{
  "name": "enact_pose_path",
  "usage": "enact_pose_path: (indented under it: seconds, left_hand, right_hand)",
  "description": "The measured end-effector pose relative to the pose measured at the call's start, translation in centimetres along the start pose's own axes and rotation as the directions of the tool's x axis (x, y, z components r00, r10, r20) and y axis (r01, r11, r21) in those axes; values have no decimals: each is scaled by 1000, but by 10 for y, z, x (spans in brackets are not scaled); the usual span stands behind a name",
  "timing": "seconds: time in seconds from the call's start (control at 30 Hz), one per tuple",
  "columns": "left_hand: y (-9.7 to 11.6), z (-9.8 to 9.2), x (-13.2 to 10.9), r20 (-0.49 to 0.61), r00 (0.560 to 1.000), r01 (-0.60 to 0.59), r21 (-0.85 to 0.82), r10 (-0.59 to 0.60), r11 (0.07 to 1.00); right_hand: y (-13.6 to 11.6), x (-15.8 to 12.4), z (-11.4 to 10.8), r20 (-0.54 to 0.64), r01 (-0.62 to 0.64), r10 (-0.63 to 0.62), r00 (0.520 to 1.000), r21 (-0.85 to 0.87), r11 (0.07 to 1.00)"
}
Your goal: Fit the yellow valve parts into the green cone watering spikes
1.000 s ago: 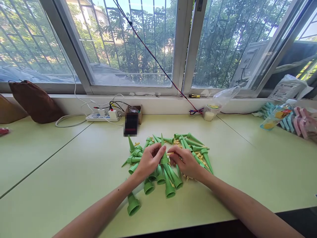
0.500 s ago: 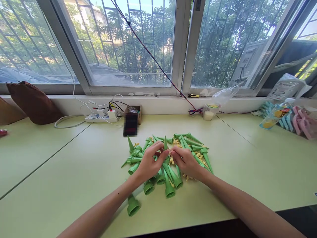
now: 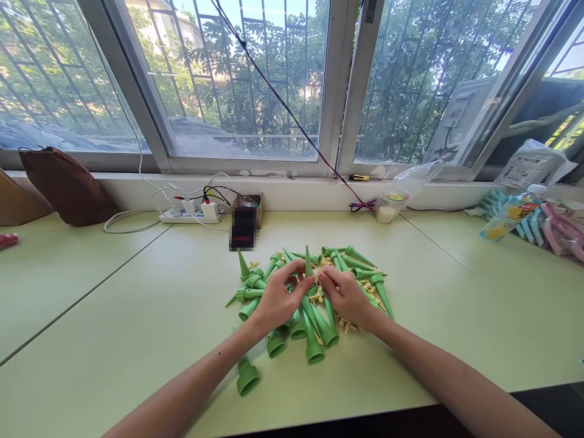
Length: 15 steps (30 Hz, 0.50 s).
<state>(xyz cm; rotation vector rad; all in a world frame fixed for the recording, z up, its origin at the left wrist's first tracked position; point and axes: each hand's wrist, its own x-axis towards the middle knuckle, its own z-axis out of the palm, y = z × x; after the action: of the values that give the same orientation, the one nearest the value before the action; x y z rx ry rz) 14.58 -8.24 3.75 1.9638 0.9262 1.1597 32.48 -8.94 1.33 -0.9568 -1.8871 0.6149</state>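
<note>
Your left hand (image 3: 279, 299) grips a green conical plastic spike (image 3: 308, 263).
Your right hand (image 3: 347, 296): fingers curled beside it, grasp unclear; clear plastic bottle (image 3: 502, 221), label (image 3: 522, 210) illegible.

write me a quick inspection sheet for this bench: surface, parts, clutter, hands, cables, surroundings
Surface: pale green table with visible seams.
Job's things: green cones in a loose pile, one nearer the front edge; yellow pieces among them, mostly on the right.
Clutter: brown bag, small box and cup along the back; bottle at far right.
Grippers: left hand holds a cone, tip up; right hand close beside it, grip partly hidden.
Cables: power strip with plugs in; dark cable slants across the barred window.
Surroundings: trees outside; yellow tool on the sill.
Other people: nothing seen.
</note>
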Motion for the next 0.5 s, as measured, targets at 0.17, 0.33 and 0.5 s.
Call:
enact_pose_path:
  seconds: [0.17, 0.33, 0.5]
  left_hand:
    - [-4, 1, -2, -43, 996, -75, 163, 84, 984]
    - [-3, 2, -3, -50, 986, -145, 232, 161, 962]
    - [-1, 2, -3, -44, 970, -223, 252, 241, 942]
  right_hand:
    - [2, -1, 0, 11, 2, -2, 1000, -5, 1000]
    - [4, -1, 0, 22, 7, -7, 1000, -2, 1000]
    - [4, 0, 0, 20, 21, -22, 1000, 8, 1000]
